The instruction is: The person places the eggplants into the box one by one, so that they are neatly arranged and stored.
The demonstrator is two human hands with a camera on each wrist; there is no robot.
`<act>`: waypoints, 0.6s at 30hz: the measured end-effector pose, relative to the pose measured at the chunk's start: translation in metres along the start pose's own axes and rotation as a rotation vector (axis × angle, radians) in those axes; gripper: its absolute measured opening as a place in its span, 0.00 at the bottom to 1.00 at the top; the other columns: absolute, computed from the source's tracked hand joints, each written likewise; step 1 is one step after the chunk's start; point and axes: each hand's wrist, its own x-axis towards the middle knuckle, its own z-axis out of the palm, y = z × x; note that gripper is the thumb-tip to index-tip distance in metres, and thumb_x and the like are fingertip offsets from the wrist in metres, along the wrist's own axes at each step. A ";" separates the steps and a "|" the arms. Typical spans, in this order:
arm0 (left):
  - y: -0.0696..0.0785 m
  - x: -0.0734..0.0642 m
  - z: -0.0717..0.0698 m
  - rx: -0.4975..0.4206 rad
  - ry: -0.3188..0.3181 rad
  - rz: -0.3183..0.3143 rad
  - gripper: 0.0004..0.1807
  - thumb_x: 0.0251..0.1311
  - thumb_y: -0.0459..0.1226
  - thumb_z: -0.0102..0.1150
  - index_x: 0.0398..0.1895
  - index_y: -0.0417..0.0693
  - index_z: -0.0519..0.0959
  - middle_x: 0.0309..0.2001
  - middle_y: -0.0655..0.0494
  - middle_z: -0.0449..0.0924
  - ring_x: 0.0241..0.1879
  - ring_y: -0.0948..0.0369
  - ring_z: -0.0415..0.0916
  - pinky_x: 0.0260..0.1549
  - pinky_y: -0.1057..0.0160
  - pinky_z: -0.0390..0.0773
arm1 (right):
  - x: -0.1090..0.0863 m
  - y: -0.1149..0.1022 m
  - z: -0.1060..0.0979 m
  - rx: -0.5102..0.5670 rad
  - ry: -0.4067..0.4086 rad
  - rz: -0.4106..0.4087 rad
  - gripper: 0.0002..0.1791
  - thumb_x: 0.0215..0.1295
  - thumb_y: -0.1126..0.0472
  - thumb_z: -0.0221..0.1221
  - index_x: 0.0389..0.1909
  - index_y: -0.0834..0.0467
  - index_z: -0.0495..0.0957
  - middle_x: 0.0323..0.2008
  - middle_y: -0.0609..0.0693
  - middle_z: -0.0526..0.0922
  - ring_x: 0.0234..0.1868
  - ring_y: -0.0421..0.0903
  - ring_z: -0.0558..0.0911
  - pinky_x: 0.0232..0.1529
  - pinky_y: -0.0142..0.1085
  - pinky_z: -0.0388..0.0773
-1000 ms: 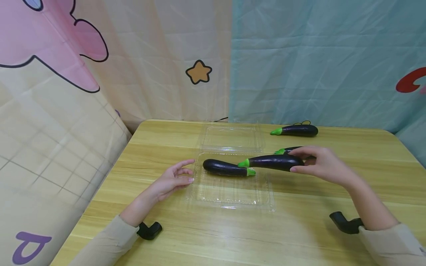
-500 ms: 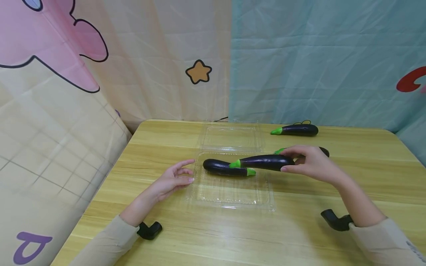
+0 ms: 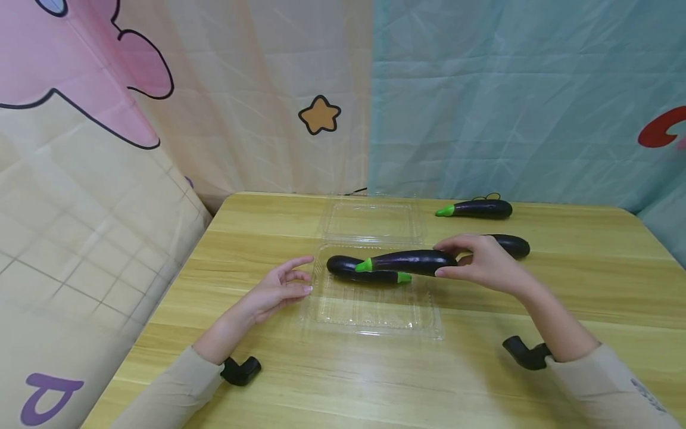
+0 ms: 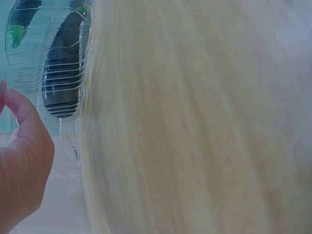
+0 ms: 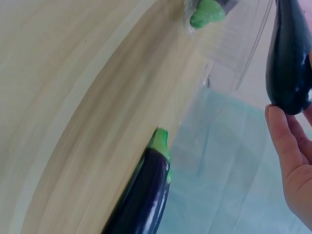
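My right grip (image 3: 485, 263) pinches the thick end of the held eggplant (image 3: 412, 262) between thumb and fingers, its green stem end pointing left. I have it over the clear tray (image 3: 375, 310), lapping across the tray eggplant (image 3: 342, 266) in the head view; whether the 2 touch I cannot tell. My left grip (image 3: 278, 291) holds nothing: its fingers are loosely spread just beside the tray's left wall, and I cannot make out whether a fingertip meets the plastic.

Inside the tray, the tray eggplant lies crosswise toward the back, stem to the right, with bare floor in front of it. The lid (image 3: 373, 220) lies folded back behind the tray, open on the worktop (image 3: 348, 381).

Farther right I see 2 eggplants outside the tray: the nearer eggplant (image 3: 511, 245), partly hidden behind my right grip, and the far eggplant (image 3: 482, 208), near the worktop's back edge. A curtain (image 3: 450, 119) hangs beyond.

By my count, 1 of the 4 visible eggplants lies in the tray, 1 is held and not yet released, and 2 are outside, so I judge the work less than half done. Left over, as I read it, are that release, the 2 outside and the open lid
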 end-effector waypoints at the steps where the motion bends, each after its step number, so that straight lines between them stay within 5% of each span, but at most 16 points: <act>1: 0.000 0.000 0.000 0.001 0.000 0.000 0.38 0.57 0.26 0.56 0.70 0.41 0.52 0.44 0.52 0.69 0.35 0.65 0.75 0.38 0.69 0.77 | 0.001 -0.001 0.001 0.000 -0.002 0.001 0.25 0.54 0.54 0.67 0.50 0.63 0.77 0.43 0.53 0.81 0.42 0.47 0.78 0.38 0.36 0.80; 18: 0.002 -0.002 0.002 0.007 0.000 -0.004 0.39 0.57 0.27 0.57 0.70 0.43 0.53 0.45 0.52 0.69 0.36 0.64 0.75 0.38 0.69 0.77 | 0.018 -0.009 0.026 0.036 -0.020 -0.037 0.24 0.51 0.56 0.69 0.48 0.64 0.79 0.42 0.53 0.81 0.39 0.46 0.78 0.38 0.36 0.81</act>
